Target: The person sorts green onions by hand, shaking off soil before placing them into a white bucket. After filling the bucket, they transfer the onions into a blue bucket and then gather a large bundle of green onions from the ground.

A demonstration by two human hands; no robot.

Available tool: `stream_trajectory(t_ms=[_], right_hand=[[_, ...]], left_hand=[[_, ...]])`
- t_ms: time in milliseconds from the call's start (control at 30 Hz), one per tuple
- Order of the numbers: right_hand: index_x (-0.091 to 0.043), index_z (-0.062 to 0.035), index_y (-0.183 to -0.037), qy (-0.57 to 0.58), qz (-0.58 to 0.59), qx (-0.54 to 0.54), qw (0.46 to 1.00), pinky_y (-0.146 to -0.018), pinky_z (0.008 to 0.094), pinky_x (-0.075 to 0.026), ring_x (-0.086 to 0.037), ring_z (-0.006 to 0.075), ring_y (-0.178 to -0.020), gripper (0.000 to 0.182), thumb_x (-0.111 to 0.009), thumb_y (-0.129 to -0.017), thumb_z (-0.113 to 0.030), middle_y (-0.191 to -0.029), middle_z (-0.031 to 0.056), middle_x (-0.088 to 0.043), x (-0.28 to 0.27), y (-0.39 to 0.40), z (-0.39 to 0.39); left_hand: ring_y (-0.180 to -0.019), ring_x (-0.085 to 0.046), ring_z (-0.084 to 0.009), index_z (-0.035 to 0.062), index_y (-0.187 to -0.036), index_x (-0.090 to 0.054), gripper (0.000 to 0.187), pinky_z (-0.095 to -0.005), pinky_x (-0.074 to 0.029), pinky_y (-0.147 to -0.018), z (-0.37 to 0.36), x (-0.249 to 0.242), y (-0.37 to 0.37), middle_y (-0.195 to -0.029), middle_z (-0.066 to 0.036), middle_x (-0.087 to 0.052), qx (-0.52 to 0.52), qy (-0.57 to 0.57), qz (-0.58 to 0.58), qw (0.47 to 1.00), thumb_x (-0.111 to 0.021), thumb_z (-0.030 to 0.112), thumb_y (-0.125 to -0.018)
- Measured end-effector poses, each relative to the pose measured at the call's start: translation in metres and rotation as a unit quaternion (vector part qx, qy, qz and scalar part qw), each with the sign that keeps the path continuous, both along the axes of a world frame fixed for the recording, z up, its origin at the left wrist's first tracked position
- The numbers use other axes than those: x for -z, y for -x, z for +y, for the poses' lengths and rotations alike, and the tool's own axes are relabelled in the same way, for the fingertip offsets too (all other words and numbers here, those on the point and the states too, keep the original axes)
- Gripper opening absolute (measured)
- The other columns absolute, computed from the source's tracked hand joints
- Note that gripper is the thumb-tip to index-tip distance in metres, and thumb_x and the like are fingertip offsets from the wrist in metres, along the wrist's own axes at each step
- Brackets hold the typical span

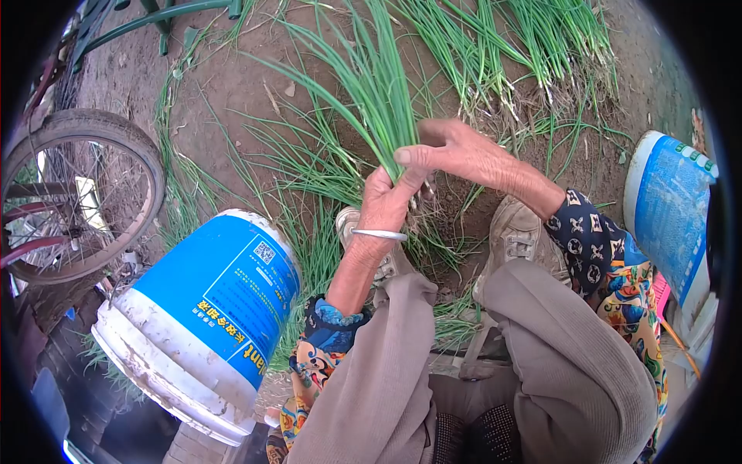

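A bunch of green onions [379,97] is gripped low down in my left hand [384,203], its long leaves fanning up and away from me. At the bottom of the bunch, below the fingers, pale stem ends and roots show. My right hand [457,153] reaches in from the right and closes round the same bunch just above the left hand, thumb across the leaves; its other fingers are partly hidden behind. A silver bangle [379,234] circles the left wrist.
Piled green onions with roots [541,58] lie on the soil at the upper right. Loose leaves [309,158] are scattered before my shoes. A blue-and-white bucket [224,286] stands left, another blue bucket [671,209] right. A bicycle wheel [151,174] and green metal legs [162,27] are beyond.
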State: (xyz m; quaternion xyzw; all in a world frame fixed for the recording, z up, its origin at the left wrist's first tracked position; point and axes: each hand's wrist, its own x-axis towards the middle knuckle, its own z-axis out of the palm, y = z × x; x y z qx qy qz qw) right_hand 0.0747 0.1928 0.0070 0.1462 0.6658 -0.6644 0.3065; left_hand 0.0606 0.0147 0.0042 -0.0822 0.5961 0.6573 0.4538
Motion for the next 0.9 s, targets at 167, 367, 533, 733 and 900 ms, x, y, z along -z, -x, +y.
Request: stream_trajectory(t_ms=[167,367,533,733,900], right_hand=[[-0.052,0.0042,-0.114,0.249,-0.016,0.12,0.961,-0.079,0.0361,-0.052,-0.064,0.0223,-0.087,0.052,-0.064,-0.086,-0.038,-0.09,0.0133,-0.064,-0.014,0.009,-0.006],[-0.054,-0.0023,-0.105,0.224,0.037,0.303,0.926,-0.066,0.0322,-0.054,-0.057,0.0099,-0.059,0.03,-0.053,-0.094,-0.031,-0.071,-0.0002,-0.054,-0.035,0.022,0.032],[-0.056,-0.0006,-0.104,0.22,0.1,0.313,0.918,-0.065,0.0299,-0.056,-0.064,0.0139,-0.065,0.033,-0.055,-0.093,-0.031,-0.075,0.003,-0.061,-0.025,0.026,0.055],[-0.056,0.0002,-0.104,0.078,0.018,0.155,0.985,-0.059,0.0279,-0.054,-0.063,0.0132,-0.062,0.035,-0.053,-0.094,-0.033,-0.074,0.0042,-0.061,-0.038,0.011,0.021],[-0.05,0.0035,-0.107,0.115,0.048,-0.027,0.992,-0.051,0.0298,-0.053,-0.062,0.0183,-0.057,0.032,-0.056,-0.085,-0.019,-0.073,0.011,-0.06,-0.033,-0.012,-0.032]], left_hand=[[-0.08,-0.057,-0.0085,0.002,-0.101,-0.062,0.022,-0.0245,-0.047,-0.073,0.01,-0.003,-0.018,-0.091,-0.002,-0.064,0.103,-0.038,0.063,0.992,-0.066,0.019,-0.088],[-0.078,-0.06,-0.0103,-0.0006,-0.098,-0.063,0.023,-0.0242,-0.049,-0.073,-0.018,0.009,-0.025,-0.084,-0.004,-0.064,0.269,0.015,-0.098,0.958,-0.056,0.021,-0.093],[-0.069,-0.063,-0.0126,-0.0022,-0.114,-0.059,0.034,-0.0274,-0.052,-0.059,-0.021,-0.009,-0.02,-0.096,-0.008,-0.067,0.542,0.036,-0.028,0.839,-0.057,0.024,-0.092],[-0.089,-0.062,-0.0199,0.0005,-0.133,-0.043,0.078,-0.0342,-0.052,-0.078,-0.014,-0.056,0.035,-0.125,-0.017,-0.053,0.169,0.105,0.115,0.973,-0.073,0.044,-0.076],[-0.115,-0.051,-0.0275,-0.002,-0.135,-0.038,0.095,-0.0394,-0.043,-0.097,0.001,-0.027,0.019,-0.129,-0.019,-0.05,0.069,-0.074,-0.027,0.994,-0.075,0.054,-0.068]])
